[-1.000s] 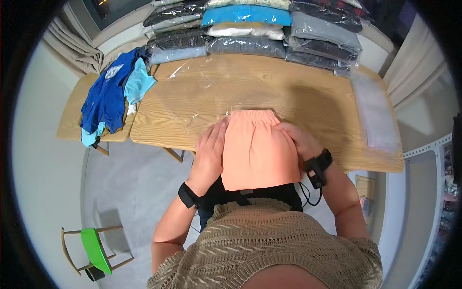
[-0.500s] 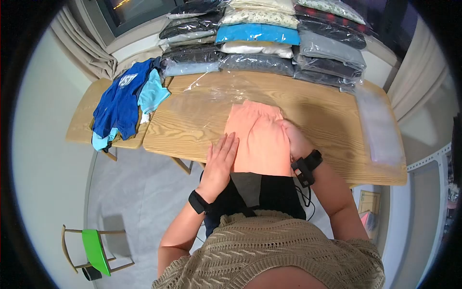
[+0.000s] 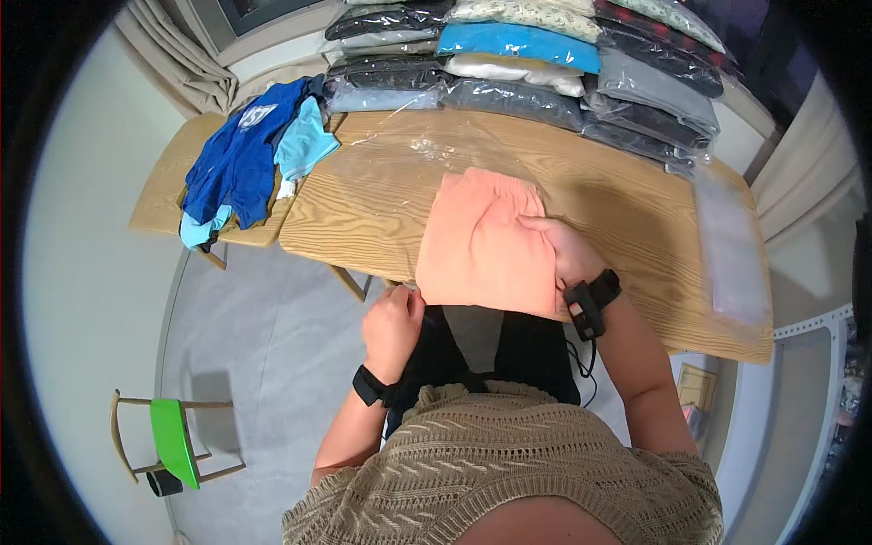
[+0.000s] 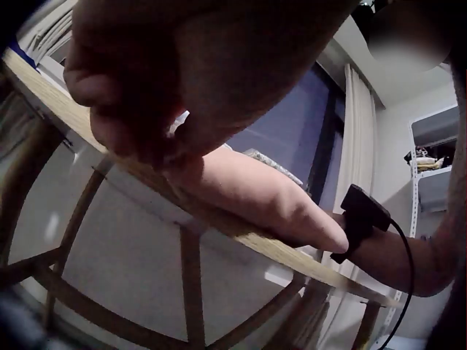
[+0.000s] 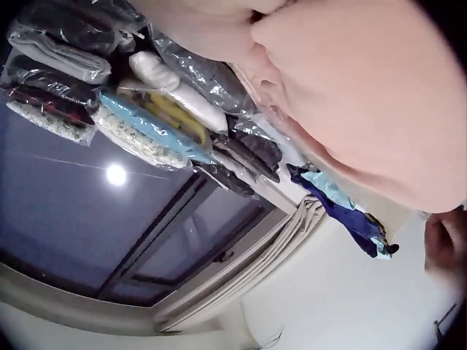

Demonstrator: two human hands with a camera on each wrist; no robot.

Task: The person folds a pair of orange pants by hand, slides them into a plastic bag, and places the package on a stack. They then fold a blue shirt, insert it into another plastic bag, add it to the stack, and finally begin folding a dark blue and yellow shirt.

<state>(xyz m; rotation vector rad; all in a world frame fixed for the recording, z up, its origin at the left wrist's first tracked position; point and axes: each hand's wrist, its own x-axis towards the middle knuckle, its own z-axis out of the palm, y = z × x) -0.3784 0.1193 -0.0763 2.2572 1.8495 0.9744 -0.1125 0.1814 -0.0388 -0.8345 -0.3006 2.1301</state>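
Observation:
Peach shorts (image 3: 481,245) with a gathered elastic waistband lie folded at the table's front edge, the waistband facing away from me. My left hand (image 3: 393,325) has its fingers curled at the near left corner and pinches the fabric there. In the left wrist view the peach cloth (image 4: 248,189) stretches away from those fingers. My right hand (image 3: 568,257) grips the right side of the shorts, thumb on top and the other fingers hidden underneath. A clear plastic bag (image 3: 391,159) lies flat on the table just behind the shorts.
Bagged folded clothes (image 3: 518,50) stand in several piles along the table's back edge. Clear plastic bags (image 3: 731,250) lie at the right end of the wooden table (image 3: 627,218). Blue clothes (image 3: 241,150) rest on the left. A green-seated chair (image 3: 173,442) stands on the floor.
My left hand has gone from lying flat on the shorts' left side to pinching their near left corner. The right hand keeps hold of the right side; the head view has shifted slightly.

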